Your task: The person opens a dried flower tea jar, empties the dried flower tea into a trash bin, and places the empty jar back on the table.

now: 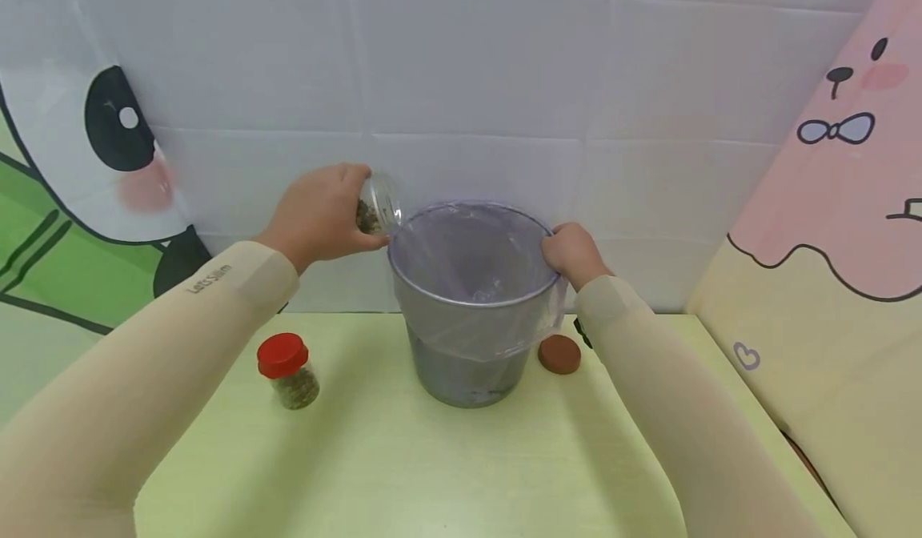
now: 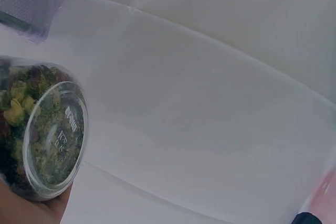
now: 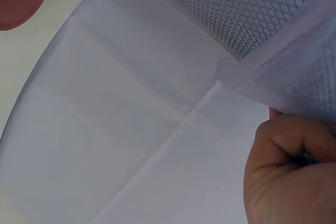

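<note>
From the head view, the left hand (image 1: 320,214) grips an open clear jar (image 1: 376,206) tipped on its side just left of the mesh bin's (image 1: 471,314) rim. The right hand (image 1: 572,254) curls over that rim on its right side, pinching the thin plastic liner (image 1: 475,258). A red-lidded jar (image 1: 288,371) stands left of the bin, and a brown lid (image 1: 559,354) lies at its right foot.

The left wrist view shows the jar's base (image 2: 55,135) packed with dried bits; it looks light, rigid and slick, so a grip around the body suits it.

In the right wrist view, the curled fingers (image 3: 286,166) probably clamp liner (image 3: 283,74) and rim together, though the contact is hidden. The liner looks soft and easily torn.
</note>
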`<move>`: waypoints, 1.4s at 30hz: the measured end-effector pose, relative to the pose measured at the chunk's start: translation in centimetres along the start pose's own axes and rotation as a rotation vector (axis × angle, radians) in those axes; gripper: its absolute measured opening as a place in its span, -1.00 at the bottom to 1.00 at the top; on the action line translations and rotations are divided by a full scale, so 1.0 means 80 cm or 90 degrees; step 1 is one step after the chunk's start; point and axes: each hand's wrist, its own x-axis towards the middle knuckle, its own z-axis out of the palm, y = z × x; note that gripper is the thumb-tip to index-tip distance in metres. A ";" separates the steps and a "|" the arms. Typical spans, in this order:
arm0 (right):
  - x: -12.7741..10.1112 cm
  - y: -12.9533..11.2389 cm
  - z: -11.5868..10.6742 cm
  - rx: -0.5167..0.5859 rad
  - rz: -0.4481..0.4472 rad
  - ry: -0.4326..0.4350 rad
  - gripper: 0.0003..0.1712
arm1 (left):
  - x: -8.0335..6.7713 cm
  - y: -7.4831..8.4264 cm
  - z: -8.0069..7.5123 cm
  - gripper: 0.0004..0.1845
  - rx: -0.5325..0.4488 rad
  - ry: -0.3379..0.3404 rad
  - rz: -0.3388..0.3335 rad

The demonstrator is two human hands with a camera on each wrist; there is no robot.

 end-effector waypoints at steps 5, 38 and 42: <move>0.001 0.000 0.001 0.001 -0.002 0.002 -0.69 | 0.004 0.000 -0.001 -0.05 0.060 0.031 0.082; 0.002 0.002 0.002 0.009 0.000 0.006 -0.71 | 0.015 0.022 -0.019 -0.14 0.324 0.053 0.331; 0.003 0.003 0.002 0.013 -0.002 0.006 -0.72 | 0.017 0.025 -0.018 -0.19 0.357 0.071 0.360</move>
